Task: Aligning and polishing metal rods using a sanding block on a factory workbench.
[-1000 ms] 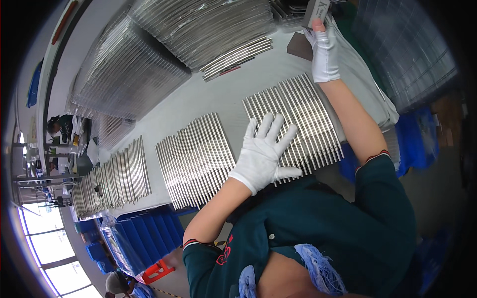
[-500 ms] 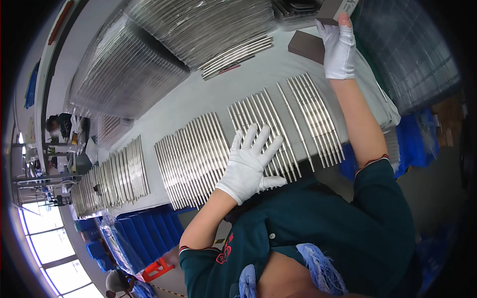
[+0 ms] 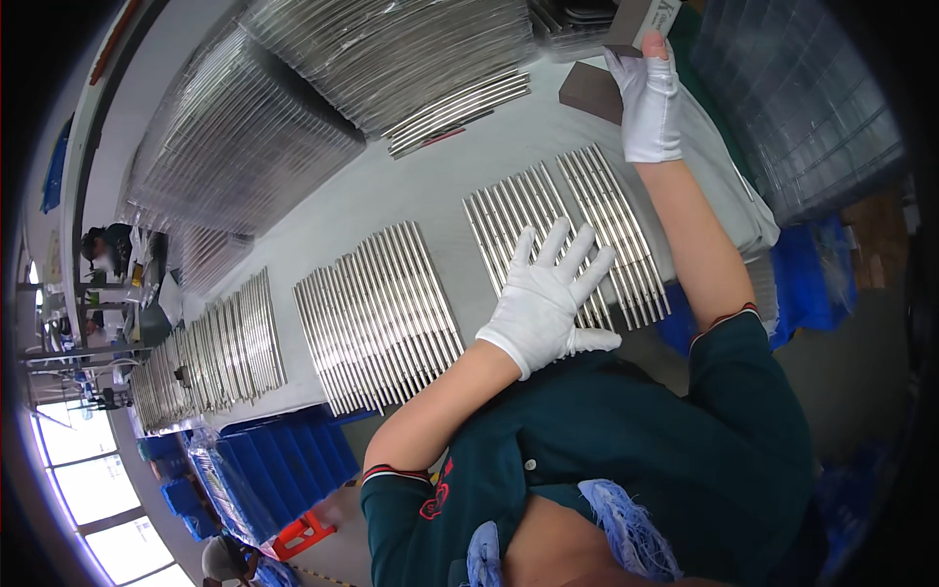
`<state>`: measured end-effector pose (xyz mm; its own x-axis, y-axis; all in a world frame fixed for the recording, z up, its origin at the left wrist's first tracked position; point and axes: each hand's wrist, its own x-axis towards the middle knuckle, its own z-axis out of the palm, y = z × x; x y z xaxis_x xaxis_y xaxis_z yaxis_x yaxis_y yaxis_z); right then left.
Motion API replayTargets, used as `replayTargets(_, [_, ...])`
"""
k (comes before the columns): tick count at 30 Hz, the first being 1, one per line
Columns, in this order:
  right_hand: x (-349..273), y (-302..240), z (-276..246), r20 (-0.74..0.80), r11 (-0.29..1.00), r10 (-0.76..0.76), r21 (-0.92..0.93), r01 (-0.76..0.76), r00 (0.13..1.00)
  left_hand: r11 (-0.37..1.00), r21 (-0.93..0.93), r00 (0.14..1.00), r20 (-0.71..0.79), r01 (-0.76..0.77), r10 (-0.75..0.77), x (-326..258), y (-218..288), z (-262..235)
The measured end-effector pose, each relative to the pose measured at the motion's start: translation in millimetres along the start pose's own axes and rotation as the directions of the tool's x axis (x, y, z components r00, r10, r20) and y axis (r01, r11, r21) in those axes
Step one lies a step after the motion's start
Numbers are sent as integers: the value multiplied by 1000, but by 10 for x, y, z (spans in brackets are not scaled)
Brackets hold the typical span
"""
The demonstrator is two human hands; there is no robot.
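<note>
Rods of bright metal [image 3: 533, 220], laid side by side in a flat row, lie under my left hand [image 3: 548, 293] on the pale grey table [image 3: 411, 186]; the gloved palm is flat on them with all fingers spread wide, gripping nothing. Beyond that hand, big stacked sheets of the same rods [image 3: 381, 49] cover the far side of the table. To its left sits a wider row of rods [image 3: 377, 318], apart from the one I press. Just right of my left hand lies a narrower row [image 3: 616, 230], and past it my right hand [image 3: 650, 108], also in a white glove, is stretched out with fingers closed around a small pale box [image 3: 653, 15], with a dark flat pad [image 3: 592, 93] just beside it.
</note>
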<state>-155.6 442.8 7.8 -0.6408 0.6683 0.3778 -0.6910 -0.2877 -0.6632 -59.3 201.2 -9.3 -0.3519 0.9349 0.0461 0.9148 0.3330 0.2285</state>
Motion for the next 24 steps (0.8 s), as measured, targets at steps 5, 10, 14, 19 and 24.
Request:
replayTargets(5, [67, -51, -81, -35, 998, 7, 65, -5, 999, 1000, -1, 1000, 16, -17, 17, 72, 20, -18])
replayTargets(10, [95, -138, -90, -41, 990, 3, 143, 2, 999, 999, 43, 993, 112, 30, -35, -286, -108, -153])
replayTargets(14, [36, -151, -51, -29, 989, 9, 145, -5, 1000, 992, 76, 984, 138, 99, -108, -290, -78, -268])
replayTargets(19, [42, -128, -42, -22, 995, -2, 102, 4, 1000, 995, -28, 995, -16, -97, 97, 314, 140, -28])
replayTargets(24, [102, -83, -136, -6, 992, 44, 118, -42, 999, 991, -31, 990, -53, -131, 129, 614, 207, 141])
